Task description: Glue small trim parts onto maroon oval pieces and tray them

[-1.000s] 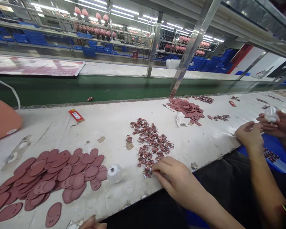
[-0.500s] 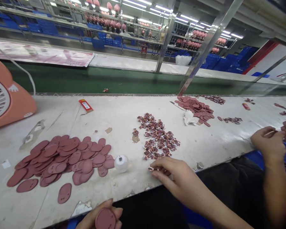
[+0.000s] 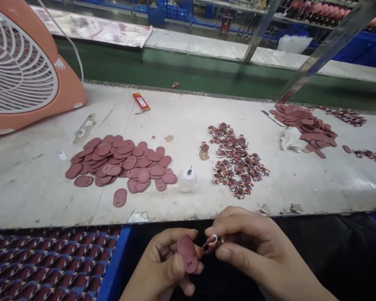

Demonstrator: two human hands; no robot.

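Low in front of the bench edge, my left hand point(image 3: 158, 269) is closed on a reddish-brown oval base point(image 3: 187, 254), tilted up, with small holes near its lower end. Close beside it, my right hand point(image 3: 257, 251) pinches a small brown figurine point(image 3: 212, 244) with white and orange details between thumb and fingers. The figurine is right by the base's edge; whether they touch I cannot tell. On the bench lie a heap of similar oval bases point(image 3: 113, 156) and, further right, a pile of small figurines point(image 3: 235, 159). A small translucent bottle point(image 3: 187, 179) with a dark tip stands between them.
An orange fan point(image 3: 69, 83) stands at the left. Below the bench, a blue tray point(image 3: 117, 255) holds rows of finished-looking pieces. A red packet point(image 3: 141, 102), crumpled tissue point(image 3: 291, 139) and another heap of bases point(image 3: 307, 125) lie further back. A metal post point(image 3: 319, 58) rises at right.
My right hand has come left and down from the figurine pile with a figurine. My left hand has risen with the base to meet it. The view has turned down and left, showing the tray.
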